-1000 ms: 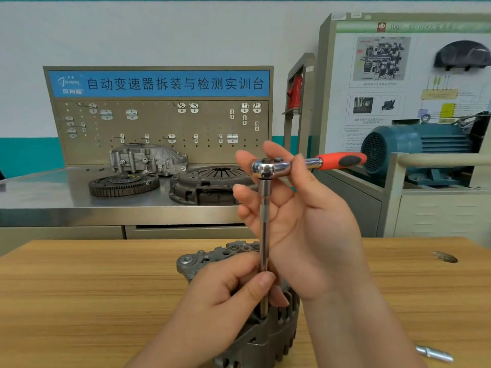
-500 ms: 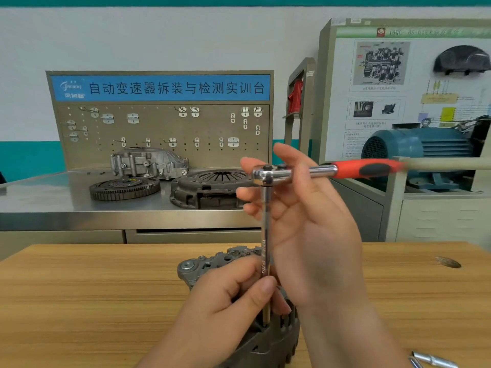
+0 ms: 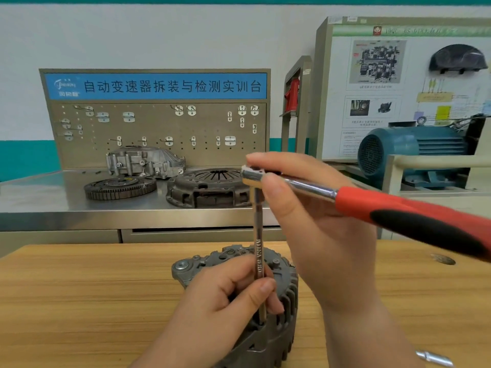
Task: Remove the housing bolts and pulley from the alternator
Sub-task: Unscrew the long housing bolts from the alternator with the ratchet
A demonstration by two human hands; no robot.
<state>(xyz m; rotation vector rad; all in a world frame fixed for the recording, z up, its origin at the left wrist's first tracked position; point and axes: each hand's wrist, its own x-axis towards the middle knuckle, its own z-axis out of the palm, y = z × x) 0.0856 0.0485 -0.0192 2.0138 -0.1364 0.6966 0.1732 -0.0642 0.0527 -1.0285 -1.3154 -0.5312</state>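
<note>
Left hand (image 3: 220, 301) pinches slim chrome extension (image 3: 257, 221); right hand (image 3: 318, 235) grips ratchet (image 3: 358, 201).

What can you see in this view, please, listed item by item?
table: 1, wood, front
alternator: 1, grey, on the table, centre
ratchet: 1, chrome with red-black handle, above the alternator, handle pointing right
bar: 1, chrome, upright from ratchet head down to alternator
silver part: 1, on the table, bottom right
bench: 1, steel, behind the table
flywheel: 1, dark, bench left
clutch cover: 1, dark grey, bench centre
casting: 1, silver, behind the flywheel
pegboard: 1, tan with blue sign, back of bench
motor: 1, teal, right
left hand: 1, grips the bar low
right hand: 1, pinches the ratchet head
</note>
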